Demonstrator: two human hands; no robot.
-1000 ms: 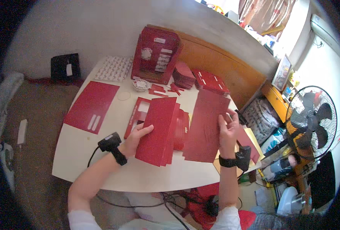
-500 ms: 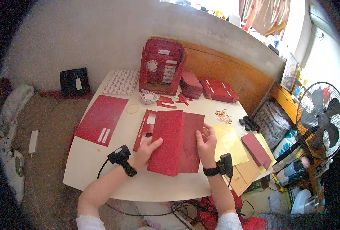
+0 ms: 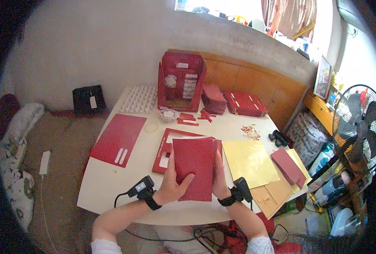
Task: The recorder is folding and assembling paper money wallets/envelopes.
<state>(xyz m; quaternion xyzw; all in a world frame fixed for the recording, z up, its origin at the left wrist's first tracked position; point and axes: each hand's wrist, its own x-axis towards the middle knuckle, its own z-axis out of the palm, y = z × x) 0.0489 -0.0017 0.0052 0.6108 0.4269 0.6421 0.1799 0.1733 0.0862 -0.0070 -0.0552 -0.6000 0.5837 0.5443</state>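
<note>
Over the near middle of the table, a dark red folded cardboard piece (image 3: 198, 167) is held upright between my two hands. My left hand (image 3: 169, 187) grips its left side, thumb across the front and fingers behind. My right hand (image 3: 220, 181) closes on the right edge, its fingers mostly hidden behind the board. Beneath and behind it lies a red panel with cut-out windows (image 3: 159, 161), partly covered by the held piece. Left of my hands a flat red sheet with two pale slots (image 3: 118, 137) rests on the table. Black devices are strapped to both wrists.
A red open-fronted box (image 3: 182, 59) stands at the back, beside red card stacks (image 3: 213, 100) and slotted red boards (image 3: 244, 103). A bowl of white pieces (image 3: 168, 115) sits before it. Yellow sheets (image 3: 249, 163) and a maroon card (image 3: 286, 165) lie right, near a fan (image 3: 360, 127).
The red cardboard piece, spread open wide before, is now folded together and narrower. My right hand has come inward and down toward my left. The view has shifted slightly.
</note>
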